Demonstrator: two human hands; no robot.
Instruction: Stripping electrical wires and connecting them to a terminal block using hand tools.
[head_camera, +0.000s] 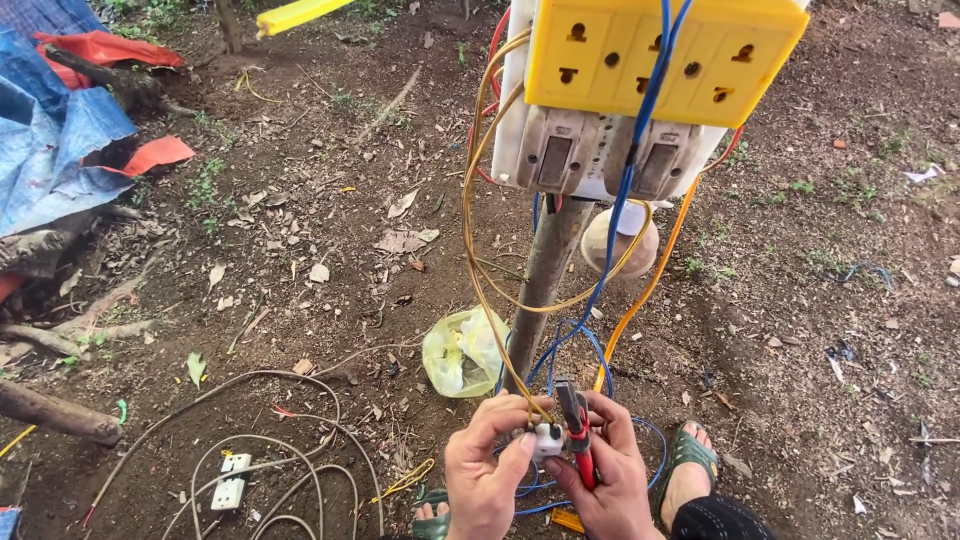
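Note:
My left hand (487, 470) pinches a small white plug-like fitting (546, 438) at the end of yellow wires (478, 260). My right hand (608, 470) grips red-handled pliers (577, 435), their jaws right beside the fitting. The yellow wires, with blue wires (620, 205) and an orange one, run up to a yellow socket panel (660, 55) fixed on a white box with two breakers (600, 150), mounted on a wooden post (545, 275).
Bare dirt ground with leaves. A yellow-green plastic bag (462, 350) lies at the post's foot. A white socket strip (232, 480) with grey cables lies lower left. Blue and red tarps (60, 140) and logs are at left. My sandalled feet (685, 470) stand below.

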